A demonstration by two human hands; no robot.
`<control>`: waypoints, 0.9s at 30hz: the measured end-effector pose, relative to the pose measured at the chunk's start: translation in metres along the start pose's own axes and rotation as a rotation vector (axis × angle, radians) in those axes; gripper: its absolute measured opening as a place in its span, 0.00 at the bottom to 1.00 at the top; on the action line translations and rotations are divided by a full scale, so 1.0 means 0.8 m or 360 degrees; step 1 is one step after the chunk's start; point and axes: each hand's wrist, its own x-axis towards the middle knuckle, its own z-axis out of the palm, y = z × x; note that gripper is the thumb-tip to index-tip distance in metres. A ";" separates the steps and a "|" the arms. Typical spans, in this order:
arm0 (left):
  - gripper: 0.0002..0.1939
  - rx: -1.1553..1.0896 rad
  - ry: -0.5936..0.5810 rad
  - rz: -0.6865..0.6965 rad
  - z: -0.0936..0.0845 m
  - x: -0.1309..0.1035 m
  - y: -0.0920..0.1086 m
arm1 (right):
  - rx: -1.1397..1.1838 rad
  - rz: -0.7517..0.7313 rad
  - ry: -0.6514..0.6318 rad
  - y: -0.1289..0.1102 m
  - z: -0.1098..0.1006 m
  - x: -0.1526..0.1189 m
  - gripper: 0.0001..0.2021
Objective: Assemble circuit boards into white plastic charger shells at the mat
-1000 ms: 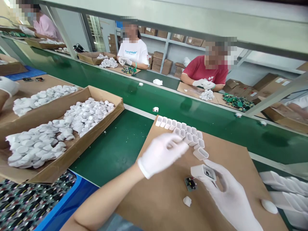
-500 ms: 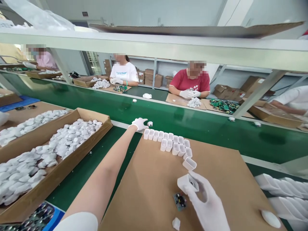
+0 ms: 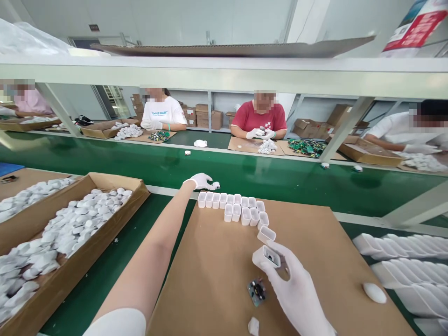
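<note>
Pale walls point(image 3: 175, 23) rise behind, with a white pillar point(image 3: 305, 23) and 1 small dark sign point(image 3: 94, 28). An overhead shelf point(image 3: 224, 71) runs across on pale posts point(image 3: 345, 133), above a long green belt point(image 3: 157, 163). Grey racks point(image 3: 209, 109) stand at the back with brown cartons point(image 3: 216, 120). Bright light fills the whole room.

On the far table point(image 3: 217, 140), a person in a red shirt point(image 3: 250, 114) sat behind a cardboard sheet point(image 3: 236, 141), a pile of white pieces point(image 3: 267, 147) near its right edge, with a heap of green boards point(image 3: 308, 148) just beyond that edge. Towards the table's left end, an open carton point(image 3: 100, 133) stood beside a person in a white printed shirt point(image 3: 175, 114). Brown boxes point(image 3: 216, 121) stood by grey shelving point(image 3: 209, 100) behind. Flat cardboard point(image 3: 231, 50) lay along the overhead shelf point(image 3: 224, 72), clear plastic point(image 3: 31, 39) at its left end
</note>
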 end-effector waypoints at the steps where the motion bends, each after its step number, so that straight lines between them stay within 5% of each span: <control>1: 0.17 0.0007 -0.0029 0.0002 0.000 0.003 0.005 | -0.0001 0.0038 0.0029 -0.006 -0.005 -0.002 0.17; 6: 0.14 0.0069 -0.0065 0.0013 0.004 0.010 0.028 | -0.0129 -0.0017 0.0073 -0.017 -0.048 0.028 0.19; 11: 0.13 0.0147 -0.0058 -0.0010 0.005 0.007 0.045 | -0.0366 0.0087 0.0093 0.016 -0.079 0.156 0.16; 17: 0.13 0.0195 -0.0005 0.0002 0.004 -0.005 0.080 | -0.0412 0.0255 0.0234 0.064 -0.066 0.273 0.13; 22: 0.13 0.0200 0.0192 0.0072 -0.014 -0.024 0.112 | -0.0319 0.0199 0.0307 0.063 -0.061 0.275 0.16; 27: 0.11 0.0226 0.0586 0.0329 -0.020 -0.095 0.153 | -0.0069 -0.0098 0.0143 0.020 -0.053 0.202 0.23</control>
